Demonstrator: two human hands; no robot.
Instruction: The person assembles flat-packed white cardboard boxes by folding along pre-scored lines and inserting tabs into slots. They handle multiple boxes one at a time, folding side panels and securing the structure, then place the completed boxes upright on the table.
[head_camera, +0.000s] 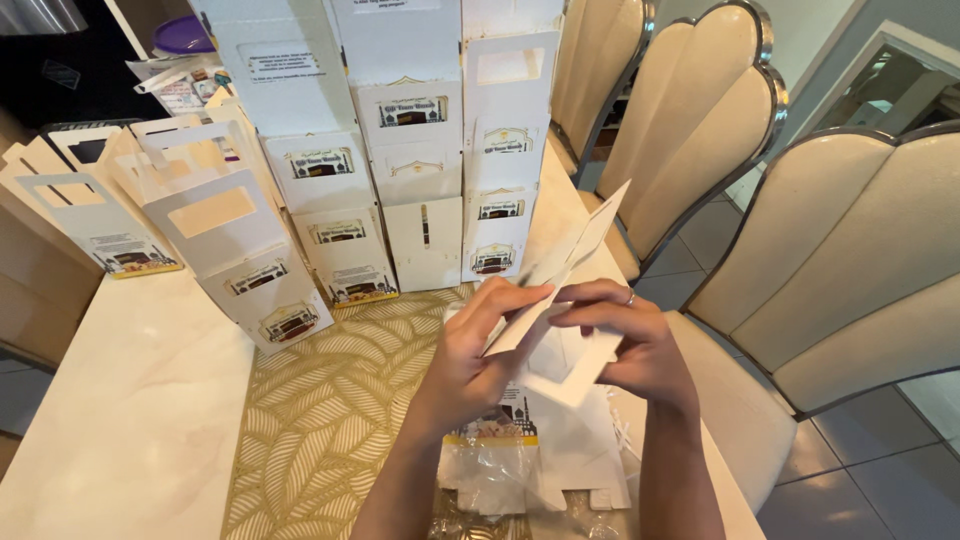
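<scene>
both hands, left (478, 350) and right (625, 345), gripping a flat white cardboard box blank (570, 285) above the desk (130, 400), near folded boxes (400, 170).

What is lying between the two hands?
In the head view, a flat white cardboard box piece lies between the left hand and right hand.

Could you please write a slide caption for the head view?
Both hands, left and right, fold a white cardboard box beside rows of finished boxes.
</scene>
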